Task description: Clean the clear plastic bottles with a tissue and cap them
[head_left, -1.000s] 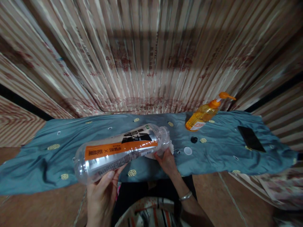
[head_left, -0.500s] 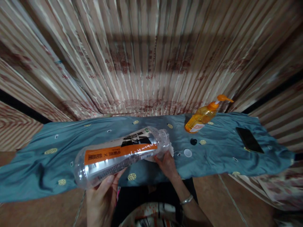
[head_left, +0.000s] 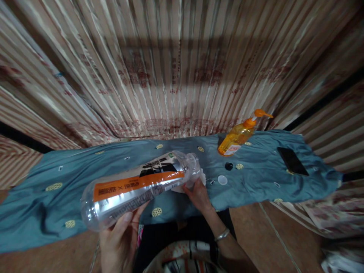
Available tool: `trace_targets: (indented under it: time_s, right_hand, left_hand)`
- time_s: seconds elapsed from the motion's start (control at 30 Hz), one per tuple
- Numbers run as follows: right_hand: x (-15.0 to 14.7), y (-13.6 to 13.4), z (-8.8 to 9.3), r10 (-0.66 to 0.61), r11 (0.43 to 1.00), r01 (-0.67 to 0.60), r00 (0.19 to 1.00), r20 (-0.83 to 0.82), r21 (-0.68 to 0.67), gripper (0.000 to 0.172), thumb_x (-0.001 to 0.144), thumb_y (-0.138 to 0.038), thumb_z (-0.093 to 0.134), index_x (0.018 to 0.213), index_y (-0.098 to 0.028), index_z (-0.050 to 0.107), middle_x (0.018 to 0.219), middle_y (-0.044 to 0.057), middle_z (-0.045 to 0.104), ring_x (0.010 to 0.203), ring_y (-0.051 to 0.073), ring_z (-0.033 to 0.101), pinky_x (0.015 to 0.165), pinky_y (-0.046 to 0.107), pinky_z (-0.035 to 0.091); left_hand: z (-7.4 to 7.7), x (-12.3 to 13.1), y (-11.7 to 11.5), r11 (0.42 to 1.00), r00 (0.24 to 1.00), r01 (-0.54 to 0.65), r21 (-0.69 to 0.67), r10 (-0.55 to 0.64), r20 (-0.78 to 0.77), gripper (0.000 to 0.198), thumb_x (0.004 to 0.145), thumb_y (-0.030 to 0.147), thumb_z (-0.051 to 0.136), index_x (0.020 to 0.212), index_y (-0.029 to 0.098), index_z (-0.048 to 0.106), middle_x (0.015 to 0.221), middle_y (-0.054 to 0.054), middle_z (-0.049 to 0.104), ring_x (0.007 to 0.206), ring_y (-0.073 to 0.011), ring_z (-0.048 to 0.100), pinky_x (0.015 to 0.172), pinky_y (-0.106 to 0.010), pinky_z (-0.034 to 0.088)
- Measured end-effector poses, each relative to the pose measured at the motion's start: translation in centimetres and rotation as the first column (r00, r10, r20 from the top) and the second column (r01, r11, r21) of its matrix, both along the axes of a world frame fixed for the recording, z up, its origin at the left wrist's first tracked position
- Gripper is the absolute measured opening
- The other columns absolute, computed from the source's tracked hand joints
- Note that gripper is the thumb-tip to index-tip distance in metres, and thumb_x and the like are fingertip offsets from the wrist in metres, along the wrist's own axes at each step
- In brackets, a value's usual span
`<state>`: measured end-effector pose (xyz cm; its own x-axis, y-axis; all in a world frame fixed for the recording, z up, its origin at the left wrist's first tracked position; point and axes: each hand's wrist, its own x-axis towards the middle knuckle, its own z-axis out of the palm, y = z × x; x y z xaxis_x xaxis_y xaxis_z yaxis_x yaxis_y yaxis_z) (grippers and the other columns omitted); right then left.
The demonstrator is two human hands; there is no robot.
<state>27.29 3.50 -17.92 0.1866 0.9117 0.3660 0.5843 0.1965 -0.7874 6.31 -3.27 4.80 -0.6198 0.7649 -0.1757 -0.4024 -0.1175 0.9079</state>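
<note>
A large clear plastic bottle point(head_left: 139, 184) with a silver and orange label lies slantwise above the cloth, its open neck pointing right. My left hand point(head_left: 121, 227) is closed around the underside of its lower half. Beneath the neck is my right hand point(head_left: 199, 195), its fingers bent and pressed together on a white, ragged-edged thing point(head_left: 203, 177). Part of this white thing is hidden by the bottle and fingers, so whether it is tissue or cloth is unclear. To the right lie a small black cap point(head_left: 228, 166) and a white disc point(head_left: 222, 180).
A pump bottle point(head_left: 234, 140) of orange liquid stands at the back right of the table with its blue-green cloth point(head_left: 250, 182). A dark phone point(head_left: 292, 161) lies farther right. Striped curtains point(head_left: 176, 76) hang behind the table.
The whole view has shifted slightly, so the table things appear a little farther left. Both hands keep nearly the same hold, and the bottle's tilt is almost unchanged.
</note>
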Motion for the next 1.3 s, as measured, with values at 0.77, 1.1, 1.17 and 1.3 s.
trace_targets:
  time_s: [0.77, 1.1, 1.17, 1.3]
  right_hand:
    - [0.0, 0.1, -0.3, 0.001, 1.000, -0.001, 0.999, 0.043, -0.002, 0.047, 0.095, -0.043, 0.079, 0.135, -0.023, 0.065, 0.122, 0.016, 0.083, 0.122, 0.039, 0.083, 0.101, 0.059, 0.072]
    - [0.5, 0.2, -1.6, -0.001, 1.000, 0.002, 0.998, 0.056, -0.025, 0.060, 0.097, -0.055, 0.076, 0.142, -0.017, 0.063, 0.129, 0.024, 0.083, 0.121, 0.043, 0.083, 0.099, 0.062, 0.072]
    - [0.5, 0.2, -1.7, -0.013, 0.999, 0.016, 0.998, 0.066, -0.036, 0.063, 0.099, -0.062, 0.073, 0.141, -0.015, 0.064, 0.128, 0.026, 0.083, 0.120, 0.044, 0.083, 0.099, 0.063, 0.071]
    - [0.6, 0.2, -1.9, -0.033, 0.997, 0.039, 0.996, 0.087, -0.066, 0.068, 0.099, -0.067, 0.070, 0.140, -0.013, 0.065, 0.126, 0.028, 0.083, 0.120, 0.044, 0.083, 0.099, 0.061, 0.071]
  left_hand:
    - [0.2, 0.1, 0.3, 1.000, 1.000, -0.005, 0.011, 0.005, 0.019, 0.069, 0.033, 0.045, 0.117, 0.093, 0.028, 0.089, 0.098, -0.006, 0.088, 0.120, -0.0454, 0.081, 0.104, -0.074, 0.069]
    - [0.3, 0.4, 0.3, 0.999, 0.996, -0.034, 0.028, 0.032, 0.078, 0.076, 0.029, 0.030, 0.114, 0.101, 0.027, 0.089, 0.105, -0.008, 0.089, 0.105, -0.0377, 0.086, 0.084, -0.052, 0.077]
    - [0.3, 0.5, 0.3, 0.999, 0.993, -0.048, 0.020, 0.046, 0.109, 0.075, 0.027, 0.029, 0.115, 0.097, 0.026, 0.089, 0.099, -0.007, 0.089, 0.099, -0.0343, 0.086, 0.076, -0.042, 0.077]
    - [0.5, 0.7, 0.3, 0.998, 0.988, -0.058, 0.032, 0.053, 0.148, 0.077, 0.026, 0.027, 0.115, 0.098, 0.028, 0.089, 0.089, -0.003, 0.088, 0.089, -0.0299, 0.086, 0.072, -0.040, 0.077]
